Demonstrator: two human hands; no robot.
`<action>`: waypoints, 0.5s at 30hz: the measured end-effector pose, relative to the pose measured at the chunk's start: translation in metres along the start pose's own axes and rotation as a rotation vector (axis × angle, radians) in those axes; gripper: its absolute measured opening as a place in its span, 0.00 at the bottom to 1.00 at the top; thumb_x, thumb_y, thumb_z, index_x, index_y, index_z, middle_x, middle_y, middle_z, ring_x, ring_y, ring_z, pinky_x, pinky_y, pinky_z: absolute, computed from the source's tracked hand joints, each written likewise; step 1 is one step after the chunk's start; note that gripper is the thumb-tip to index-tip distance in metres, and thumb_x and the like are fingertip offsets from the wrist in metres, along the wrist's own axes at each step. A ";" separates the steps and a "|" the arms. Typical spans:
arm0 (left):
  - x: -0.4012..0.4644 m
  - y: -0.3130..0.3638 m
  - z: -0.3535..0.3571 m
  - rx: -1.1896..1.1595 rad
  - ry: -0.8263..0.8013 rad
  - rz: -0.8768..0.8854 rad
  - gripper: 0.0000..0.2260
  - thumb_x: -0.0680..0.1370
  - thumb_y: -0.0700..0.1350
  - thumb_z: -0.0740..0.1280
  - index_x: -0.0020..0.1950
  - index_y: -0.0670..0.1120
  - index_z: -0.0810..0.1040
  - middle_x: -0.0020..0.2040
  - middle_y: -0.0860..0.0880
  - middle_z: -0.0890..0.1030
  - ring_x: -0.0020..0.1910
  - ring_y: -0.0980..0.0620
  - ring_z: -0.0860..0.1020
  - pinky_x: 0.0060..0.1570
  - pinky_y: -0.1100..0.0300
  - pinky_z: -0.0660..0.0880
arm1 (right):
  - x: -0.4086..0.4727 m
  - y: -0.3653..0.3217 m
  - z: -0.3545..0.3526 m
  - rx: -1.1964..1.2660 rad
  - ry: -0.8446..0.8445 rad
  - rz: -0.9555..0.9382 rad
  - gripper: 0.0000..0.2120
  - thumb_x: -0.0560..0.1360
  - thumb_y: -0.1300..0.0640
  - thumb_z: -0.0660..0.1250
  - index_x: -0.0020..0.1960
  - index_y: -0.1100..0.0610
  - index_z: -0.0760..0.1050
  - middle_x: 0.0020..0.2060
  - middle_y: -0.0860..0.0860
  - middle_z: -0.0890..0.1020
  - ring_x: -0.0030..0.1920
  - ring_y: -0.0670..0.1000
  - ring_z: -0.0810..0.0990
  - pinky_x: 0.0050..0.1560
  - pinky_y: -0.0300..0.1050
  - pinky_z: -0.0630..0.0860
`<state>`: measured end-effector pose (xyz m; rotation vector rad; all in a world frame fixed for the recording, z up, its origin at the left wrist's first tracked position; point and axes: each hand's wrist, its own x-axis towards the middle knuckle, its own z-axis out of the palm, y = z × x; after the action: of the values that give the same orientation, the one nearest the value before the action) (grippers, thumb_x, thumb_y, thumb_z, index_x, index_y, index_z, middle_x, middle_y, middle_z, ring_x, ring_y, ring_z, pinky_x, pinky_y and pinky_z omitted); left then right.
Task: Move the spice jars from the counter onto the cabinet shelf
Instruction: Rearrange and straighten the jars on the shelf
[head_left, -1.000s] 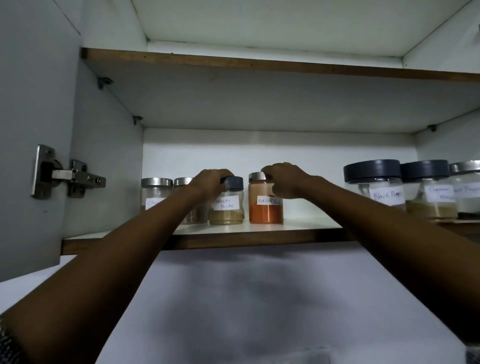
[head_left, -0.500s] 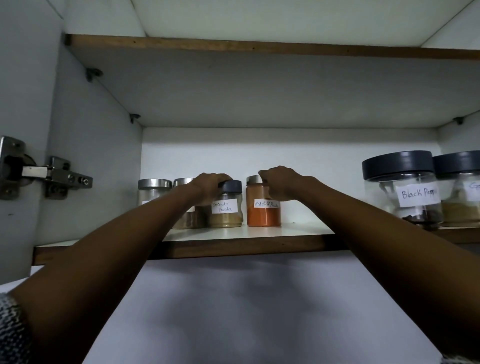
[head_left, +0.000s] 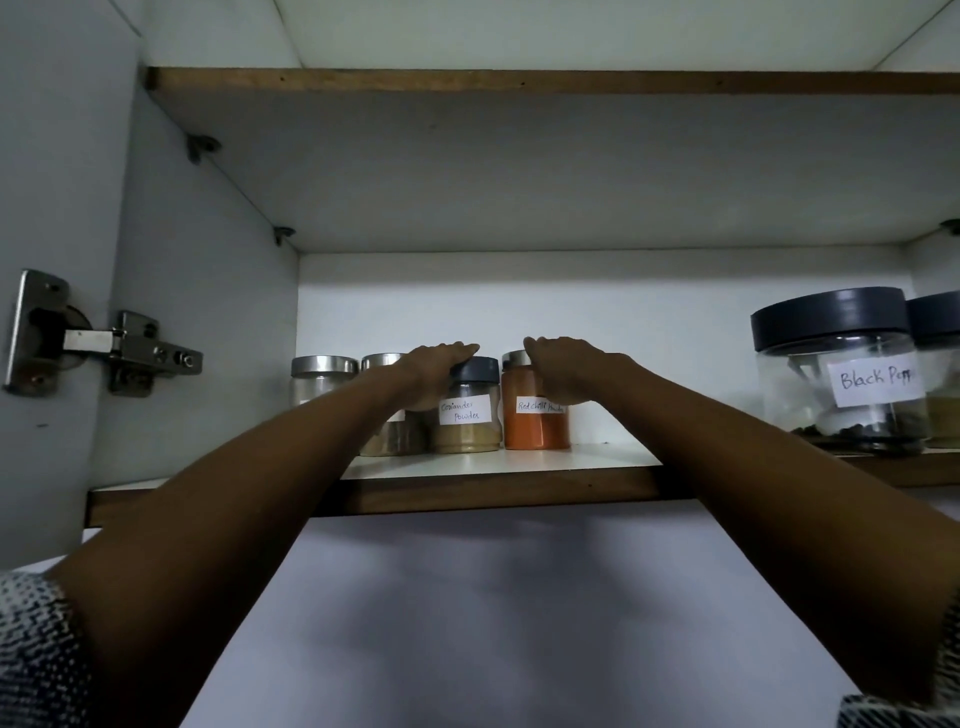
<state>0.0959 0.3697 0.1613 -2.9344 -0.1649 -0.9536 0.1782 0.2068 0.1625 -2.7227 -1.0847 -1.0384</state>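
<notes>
L hand (head_left: 434, 376) grips coriander jar (head_left: 467, 410), tan pwdr | R hand (head_left: 563, 371) grips chilli jar (head_left: 532, 415), orange pwdr

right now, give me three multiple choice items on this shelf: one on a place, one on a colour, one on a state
1. Where does the coriander jar stand?
A. left of and next to the chilli jar
B. right of the black pepper jar
C. on the upper shelf

2. What colour is the powder in the chilli jar?
A. green
B. orange-red
C. white

3. What is the left hand doing?
A. hanging below the shelf
B. holding a spoon
C. resting on the coriander jar

Answers:
1 A, the two labelled jars stand side by side, coriander on the left.
2 B, orange-red powder shows through the glass.
3 C, the hand lies over the jar's dark lid and side.
</notes>
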 end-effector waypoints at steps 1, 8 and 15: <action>-0.001 0.001 0.000 -0.011 -0.005 -0.001 0.25 0.81 0.35 0.55 0.77 0.46 0.54 0.77 0.44 0.57 0.75 0.45 0.57 0.73 0.55 0.55 | -0.002 0.000 0.000 0.008 0.008 0.002 0.26 0.76 0.63 0.63 0.71 0.62 0.59 0.65 0.59 0.70 0.64 0.60 0.71 0.60 0.52 0.71; -0.004 0.009 -0.011 0.026 -0.091 -0.029 0.27 0.82 0.37 0.54 0.78 0.46 0.45 0.78 0.44 0.50 0.77 0.45 0.52 0.73 0.54 0.51 | -0.014 -0.003 -0.005 -0.025 0.048 0.005 0.29 0.76 0.65 0.60 0.75 0.61 0.53 0.75 0.58 0.58 0.70 0.61 0.65 0.64 0.55 0.67; -0.023 0.027 -0.048 -0.017 0.100 0.085 0.17 0.81 0.42 0.59 0.71 0.44 0.70 0.67 0.44 0.75 0.64 0.46 0.74 0.62 0.57 0.69 | -0.045 0.001 -0.037 -0.278 0.299 -0.146 0.14 0.74 0.67 0.59 0.58 0.60 0.74 0.56 0.56 0.79 0.54 0.58 0.78 0.44 0.47 0.70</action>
<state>0.0527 0.3369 0.1867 -2.8742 -0.0271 -1.0916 0.1333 0.1696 0.1640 -2.5874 -1.1766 -1.6699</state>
